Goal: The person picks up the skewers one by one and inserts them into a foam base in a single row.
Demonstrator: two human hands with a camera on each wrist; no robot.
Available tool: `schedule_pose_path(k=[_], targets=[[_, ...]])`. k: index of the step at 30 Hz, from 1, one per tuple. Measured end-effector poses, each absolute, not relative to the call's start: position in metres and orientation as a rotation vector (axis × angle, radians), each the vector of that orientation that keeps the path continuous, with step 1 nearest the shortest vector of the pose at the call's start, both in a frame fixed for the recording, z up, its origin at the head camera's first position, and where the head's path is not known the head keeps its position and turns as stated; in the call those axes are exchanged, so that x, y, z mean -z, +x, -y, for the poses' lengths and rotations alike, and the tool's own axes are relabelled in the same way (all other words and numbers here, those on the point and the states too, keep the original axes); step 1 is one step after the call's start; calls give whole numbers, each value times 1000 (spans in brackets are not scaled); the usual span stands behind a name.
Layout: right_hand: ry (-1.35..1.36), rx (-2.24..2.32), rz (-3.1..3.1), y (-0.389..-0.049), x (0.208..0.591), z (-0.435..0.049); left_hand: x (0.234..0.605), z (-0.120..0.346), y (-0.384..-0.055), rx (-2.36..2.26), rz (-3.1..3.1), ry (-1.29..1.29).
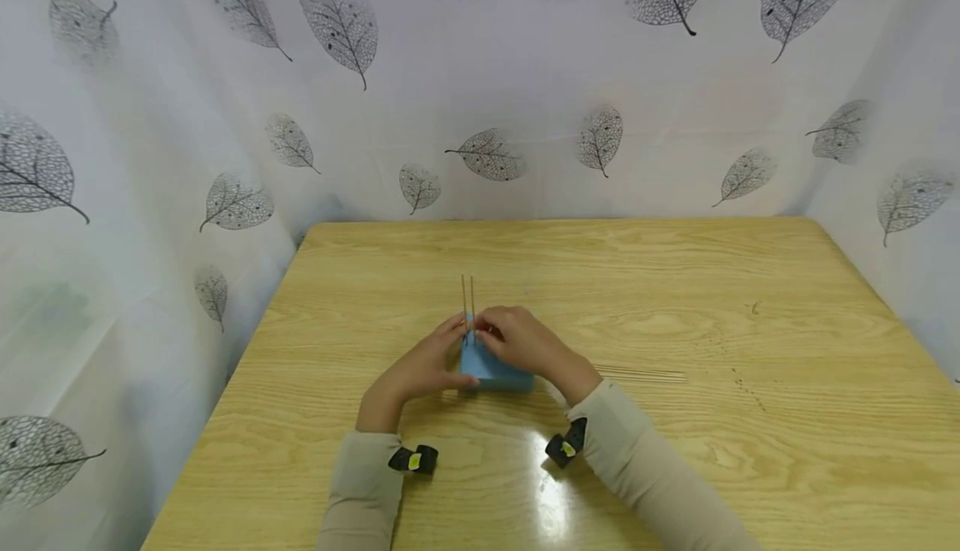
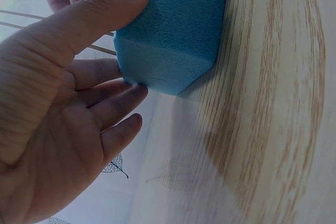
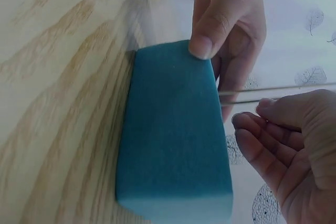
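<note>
A light blue foam block [image 1: 495,378] lies on the wooden table, with two thin brown sticks [image 1: 472,288] standing upright from its top near the left end. My left hand [image 1: 427,363] grips that end: in the left wrist view the thumb presses the near face of the block [image 2: 178,19], with fingertips at its end and far side. With thumb and fingertips, my right hand [image 1: 525,343] pinches the nearer stick low down, just above the foam. The right wrist view shows both sticks entering the top of the block [image 3: 173,129], close together.
Several thin sticks [image 1: 645,374] lie side by side on the table [image 1: 750,468], right of the block and partly behind the right wrist. A white curtain [image 1: 525,67] with leaf prints hangs behind the table and along its sides.
</note>
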State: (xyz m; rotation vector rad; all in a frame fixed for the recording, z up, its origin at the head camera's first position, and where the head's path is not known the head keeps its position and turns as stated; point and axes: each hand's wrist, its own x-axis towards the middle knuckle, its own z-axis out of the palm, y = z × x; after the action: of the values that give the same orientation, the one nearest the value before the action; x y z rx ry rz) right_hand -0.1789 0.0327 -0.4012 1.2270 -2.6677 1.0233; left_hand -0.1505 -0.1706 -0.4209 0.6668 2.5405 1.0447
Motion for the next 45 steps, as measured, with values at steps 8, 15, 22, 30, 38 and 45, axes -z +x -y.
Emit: schedule_pose_path(k=[8, 15, 22, 30, 38, 45], targets=[[1163, -960, 2727, -178, 398, -48, 420, 170, -150, -986, -2592, 665], [1134, -940, 2714, -177, 398, -67, 418, 168, -148, -971, -2600, 664], [1106, -953, 2698, -175, 401, -86, 418, 166, -148, -958, -2602, 656], [1033, -965, 2726, -169, 403, -102, 419, 167, -149, -952, -2596, 675], [922, -1018, 2787, -168, 403, -122, 418, 167, -149, -946, -2600, 677], [817, -1080, 2819, -169, 408, -145, 418, 166, -148, -946, -2600, 674]])
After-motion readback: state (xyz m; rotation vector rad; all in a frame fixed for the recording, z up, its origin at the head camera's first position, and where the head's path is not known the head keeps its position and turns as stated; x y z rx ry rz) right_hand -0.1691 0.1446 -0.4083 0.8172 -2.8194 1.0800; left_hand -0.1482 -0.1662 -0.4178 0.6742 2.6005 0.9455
